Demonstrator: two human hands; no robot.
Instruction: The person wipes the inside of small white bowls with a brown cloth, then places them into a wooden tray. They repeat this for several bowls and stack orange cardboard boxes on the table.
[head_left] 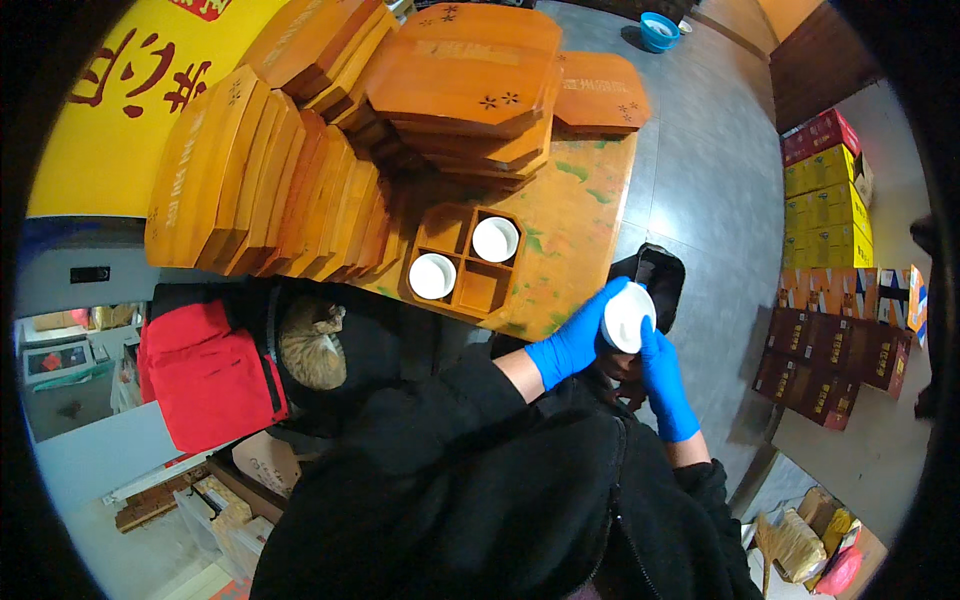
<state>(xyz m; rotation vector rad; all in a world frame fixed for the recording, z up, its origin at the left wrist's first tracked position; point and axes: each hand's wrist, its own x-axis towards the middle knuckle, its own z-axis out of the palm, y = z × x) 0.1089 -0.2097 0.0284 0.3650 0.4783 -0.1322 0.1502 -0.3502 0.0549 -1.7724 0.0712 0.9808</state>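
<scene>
Between my two blue-gloved hands is a small white bowl (628,318), held up off the right edge of the table and tilted. My left hand (582,340) grips its left rim, and my right hand (664,380) closes on its lower right side. To the left, a wooden tray (484,288) with four-way dividers lies at the table's near edge. One white bowl (495,240) sits in its far right compartment, another white bowl (432,276) in the near left one. The other two compartments show bare wood.
Stacked orange wooden lids (460,60) and a leaning row of them (215,170) cover much of the table (580,220). A black container (662,280) is beside my hands. A cat (313,343) lies near a red bag (205,375). Cartons (825,340) line the right wall.
</scene>
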